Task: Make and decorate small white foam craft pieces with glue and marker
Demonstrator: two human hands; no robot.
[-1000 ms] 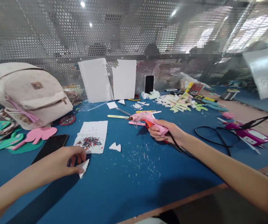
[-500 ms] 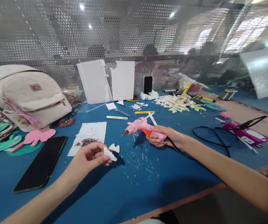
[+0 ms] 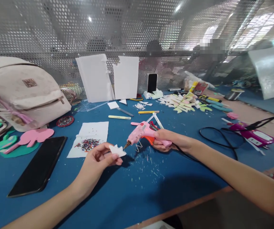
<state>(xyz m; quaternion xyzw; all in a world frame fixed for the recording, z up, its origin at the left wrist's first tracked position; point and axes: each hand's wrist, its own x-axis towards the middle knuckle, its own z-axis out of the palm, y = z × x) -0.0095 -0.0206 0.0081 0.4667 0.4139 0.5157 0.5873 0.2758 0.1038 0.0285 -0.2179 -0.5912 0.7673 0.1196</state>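
My left hand [image 3: 104,156] pinches a small white foam piece [image 3: 117,150] with a jagged upper edge, held just above the blue table. Wrapped round the handle of a pink hot glue gun [image 3: 138,132] is my right hand [image 3: 164,141]. The gun's metal nozzle points down and left, at or very near the right end of the white piece; I cannot tell whether they touch. Thin strings of glue hang beneath the gun, by its orange trigger. Behind my left hand, colourful beads [image 3: 89,144] lie on a sheet of white paper [image 3: 95,127].
A black phone [image 3: 38,165] and a pale backpack [image 3: 27,92] are at left. Foam scraps [image 3: 178,102], a marker [image 3: 119,117] and a yellow pen [image 3: 148,112] lie farther back. The gun's black cable [image 3: 222,144] runs right, near a purple packet [image 3: 253,135]. Glue shreds litter the table.
The glue gun's nozzle has come down and closer to the white foam piece. My left hand has turned the piece and moved slightly right. The view has shifted a little.
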